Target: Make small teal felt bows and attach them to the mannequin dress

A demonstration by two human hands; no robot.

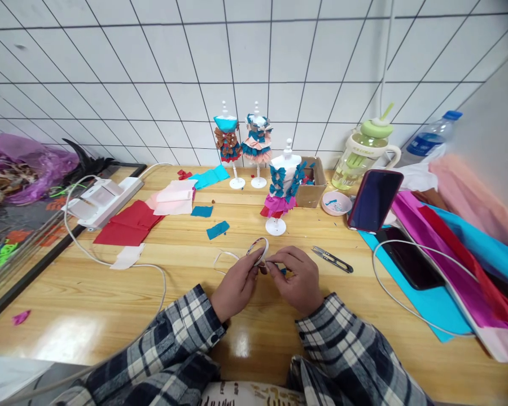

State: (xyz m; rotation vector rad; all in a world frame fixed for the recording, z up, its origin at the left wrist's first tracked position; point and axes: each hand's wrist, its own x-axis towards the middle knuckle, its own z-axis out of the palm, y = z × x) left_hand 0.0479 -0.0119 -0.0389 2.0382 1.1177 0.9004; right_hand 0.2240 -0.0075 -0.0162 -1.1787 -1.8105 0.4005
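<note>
My left hand point(237, 285) is closed around a thin white roll of tape point(266, 248), held on edge above the table. A loose white strip point(221, 255) curls on the wood to its left. Close beside the roll, my right hand point(295, 279) pinches with thumb and forefinger at the roll's near edge; whatever lies between those fingertips is too small to make out. A bit of blue paper shows under the right fingers. Just beyond both hands stands a small white mannequin point(275, 226) dressed in blue bows and a magenta and red skirt.
Two more dressed mannequins point(237, 183) stand by the tiled wall, near a cardboard box point(317, 192). Thread snips point(332, 259) lie right of my hands. Blue scraps point(218, 229), red paper point(127, 225) and a power strip point(105, 206) are left; phones point(410, 259) and coloured sheets right.
</note>
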